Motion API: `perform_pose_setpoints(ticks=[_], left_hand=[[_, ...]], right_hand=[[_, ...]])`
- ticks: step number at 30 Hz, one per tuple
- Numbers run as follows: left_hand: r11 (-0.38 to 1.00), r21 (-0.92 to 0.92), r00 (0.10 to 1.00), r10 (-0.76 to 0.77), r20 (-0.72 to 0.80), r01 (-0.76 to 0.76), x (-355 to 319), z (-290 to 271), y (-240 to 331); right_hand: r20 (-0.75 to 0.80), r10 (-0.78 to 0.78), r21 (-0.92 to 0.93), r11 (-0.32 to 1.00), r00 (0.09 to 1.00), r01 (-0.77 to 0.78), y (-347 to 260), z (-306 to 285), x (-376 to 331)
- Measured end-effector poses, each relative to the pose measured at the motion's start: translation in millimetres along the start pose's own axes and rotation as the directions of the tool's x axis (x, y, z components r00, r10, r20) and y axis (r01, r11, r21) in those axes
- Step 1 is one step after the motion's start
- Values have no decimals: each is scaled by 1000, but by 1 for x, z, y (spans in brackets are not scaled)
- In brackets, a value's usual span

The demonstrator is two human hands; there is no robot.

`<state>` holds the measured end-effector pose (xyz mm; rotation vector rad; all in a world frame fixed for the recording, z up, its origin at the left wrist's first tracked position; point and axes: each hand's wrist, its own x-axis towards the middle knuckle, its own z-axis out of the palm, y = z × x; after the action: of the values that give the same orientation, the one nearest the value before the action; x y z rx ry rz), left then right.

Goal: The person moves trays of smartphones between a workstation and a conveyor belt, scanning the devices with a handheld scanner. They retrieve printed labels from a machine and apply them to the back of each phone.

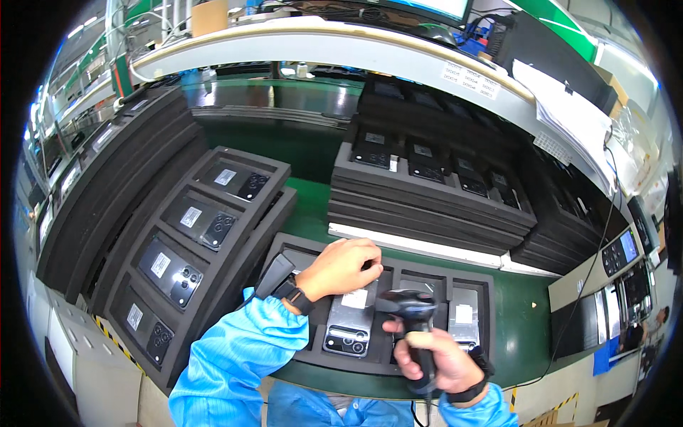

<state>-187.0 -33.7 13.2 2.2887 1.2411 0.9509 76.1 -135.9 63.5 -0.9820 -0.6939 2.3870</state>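
My right hand is wrapped round the grip of a black handheld barcode scanner, which is blurred and tilted over a foam tray. My left hand hovers over the far side of this dark grey foam tray, its fingers curled in. Whether anything sits inside those fingers is hidden. Below it a silver-grey smartphone lies back up in its slot, with a white label and a camera bar. Another smartphone rests in the right-hand slot. Beside my left wrist is a dark flat piece.
At left stand stacked foam trays holding several phones. A further tray stack rises behind the work area. A shelf spans above, with papers hanging off it. A printer-like machine is at right. The tabletop is green.
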Motion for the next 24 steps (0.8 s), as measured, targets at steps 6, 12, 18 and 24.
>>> perform_pose_setpoints(ticks=[6,12,18,24], left_hand=[[999,-48,1000,-6,20,7,-2,-4,-2],[995,35,995,94,30,-95,-3,2,2],[987,132,991,77,106,-90,-5,3,3],[968,133,977,214,3,-212,1,15,1]], right_hand=[[24,75,-67,995,997,-73,21,23,23],[-28,-132,-285,951,991,119,-7,-10,-21],[-449,-568,-542,787,689,296,-30,-102,-93],[-472,-851,-880,441,229,-174,-47,-217,-112]])
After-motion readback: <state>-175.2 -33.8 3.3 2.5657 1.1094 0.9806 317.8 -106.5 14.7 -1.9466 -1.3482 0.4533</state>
